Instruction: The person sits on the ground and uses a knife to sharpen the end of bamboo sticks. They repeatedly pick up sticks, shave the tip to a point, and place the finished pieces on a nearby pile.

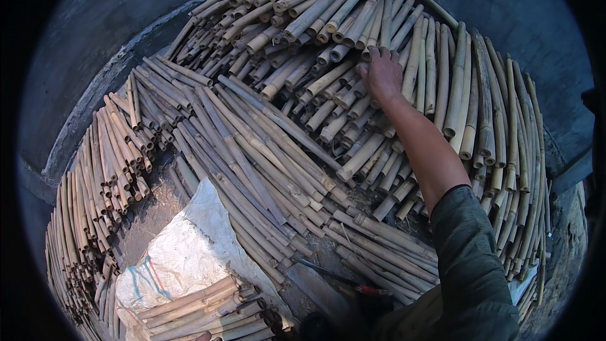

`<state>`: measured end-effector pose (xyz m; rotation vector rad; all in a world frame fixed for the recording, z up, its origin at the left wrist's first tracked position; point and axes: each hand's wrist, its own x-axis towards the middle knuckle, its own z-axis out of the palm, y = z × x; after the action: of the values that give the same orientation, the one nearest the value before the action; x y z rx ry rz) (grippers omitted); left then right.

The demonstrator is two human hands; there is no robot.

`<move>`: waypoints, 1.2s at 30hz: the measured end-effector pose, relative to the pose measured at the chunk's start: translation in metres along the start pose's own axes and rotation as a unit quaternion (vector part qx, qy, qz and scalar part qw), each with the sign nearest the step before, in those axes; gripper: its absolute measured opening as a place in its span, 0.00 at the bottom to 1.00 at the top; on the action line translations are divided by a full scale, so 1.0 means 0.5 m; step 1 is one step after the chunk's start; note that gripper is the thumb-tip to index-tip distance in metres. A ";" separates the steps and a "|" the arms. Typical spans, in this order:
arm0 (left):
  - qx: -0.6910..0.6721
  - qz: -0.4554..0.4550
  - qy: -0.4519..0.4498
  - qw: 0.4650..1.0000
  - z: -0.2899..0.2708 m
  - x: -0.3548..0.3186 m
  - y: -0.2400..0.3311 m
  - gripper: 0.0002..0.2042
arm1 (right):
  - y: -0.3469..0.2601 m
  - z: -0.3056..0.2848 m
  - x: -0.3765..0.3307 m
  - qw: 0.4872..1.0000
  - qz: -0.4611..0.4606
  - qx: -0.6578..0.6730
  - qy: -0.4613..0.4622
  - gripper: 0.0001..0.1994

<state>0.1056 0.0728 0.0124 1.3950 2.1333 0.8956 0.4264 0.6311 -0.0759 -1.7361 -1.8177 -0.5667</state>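
Note:
My right hand (384,76) reaches far forward into a tall stack of cut bamboo poles. Its fingers curl over the end of a bamboo pole (377,28), with the thumb on the near side; the palm is hidden. Around it, many hollow pole ends face me. At the lower edge a small bit of my left hand (204,336) shows beside a bundle of short, thick bamboo pieces (196,306); its fingers are mostly out of view. That bundle lies on a white woven sack (196,233).
Long poles (252,170) lie slanting across the middle, and more poles (379,246) lie near my right arm. A stack of thinner poles (82,215) stands at left. Grey walls (82,57) close in behind. A tool with a red handle (372,291) lies near my body.

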 end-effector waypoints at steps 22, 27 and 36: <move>0.025 0.022 -0.025 0.999 -0.017 -0.011 0.020 0.17 | 0.117 -0.106 -0.043 0.892 0.356 0.278 0.009 0.34; -0.042 0.060 -0.022 0.997 -0.030 -0.041 0.033 0.17 | 0.100 -0.251 -0.253 0.686 0.475 0.531 -0.146 0.27; -0.063 0.153 0.018 0.986 -0.044 -0.106 0.041 0.17 | -0.053 -0.455 -0.631 0.404 0.437 0.759 -0.264 0.22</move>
<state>0.1249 0.0236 0.0430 1.6786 1.8797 1.1544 0.4260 0.2423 -0.1075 -0.9641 -0.5403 1.7315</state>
